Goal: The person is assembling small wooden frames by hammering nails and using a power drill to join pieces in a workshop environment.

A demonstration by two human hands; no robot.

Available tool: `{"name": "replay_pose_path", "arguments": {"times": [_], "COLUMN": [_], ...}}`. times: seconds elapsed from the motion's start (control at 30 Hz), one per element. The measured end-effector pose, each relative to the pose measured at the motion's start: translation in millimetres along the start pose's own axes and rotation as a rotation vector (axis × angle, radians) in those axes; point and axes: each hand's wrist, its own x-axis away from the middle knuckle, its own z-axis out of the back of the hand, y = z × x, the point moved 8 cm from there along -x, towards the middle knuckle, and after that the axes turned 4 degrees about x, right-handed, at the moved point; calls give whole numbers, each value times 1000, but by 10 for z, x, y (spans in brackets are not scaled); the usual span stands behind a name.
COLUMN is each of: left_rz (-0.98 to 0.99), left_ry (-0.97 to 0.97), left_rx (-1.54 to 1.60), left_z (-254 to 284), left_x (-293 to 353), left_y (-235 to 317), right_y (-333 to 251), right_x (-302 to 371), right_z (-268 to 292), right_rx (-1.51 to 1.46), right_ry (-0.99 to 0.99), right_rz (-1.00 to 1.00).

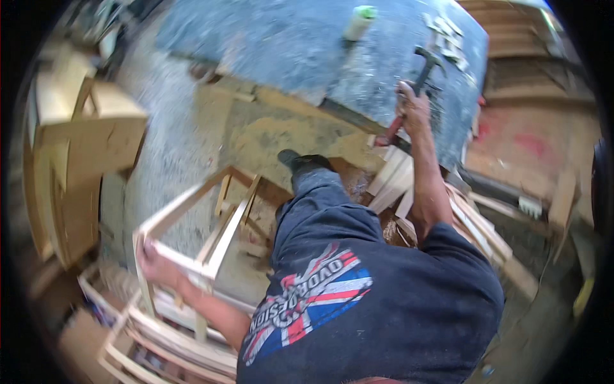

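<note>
My left hand (158, 264) is closed round a corner of a pale wooden frame (182, 203), built of slim sticks with several legs and rails. The frame stands tilted beside my left leg. Out to the right, over the blue worktable's edge, my right hand (414, 107) grips a claw hammer (423, 75). Its dark head points away from me, and its red handle end shows below my fist. Part of the frame's lower side is hidden behind my left forearm.
The worn blue worktable (275, 48) bears a green-capped bottle (360, 24) and small pale wood pieces (449, 41). Wooden strips (391, 179) lean below its right edge. More wooden frames (173, 339) lie at lower left, and a wooden cabinet-like piece (89, 150) stands far left.
</note>
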Motion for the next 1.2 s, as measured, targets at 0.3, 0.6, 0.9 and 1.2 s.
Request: {"name": "replay_pose_path", "arguments": {"times": [0.3,0.6,0.9,1.2], "left_rz": [-531,-396,-603,-713], "left_ry": [-615,-527,-55,-82], "left_rx": [398,418,28,135], "left_z": [-525,463,1122,1011], "left_x": [1937,2204,1621,1668], "left_y": [1153,36,-673,-715], "right_y": [188,146,-57,-459], "right_x": [2646,4391,4646,4923], "right_z": [-1699,-2350,-2227,-2161], "right_rx": [506,748,701,587], "right_ry": [-867,-1089,-1115,-1179], "right_rz": [122,445,533,759]}}
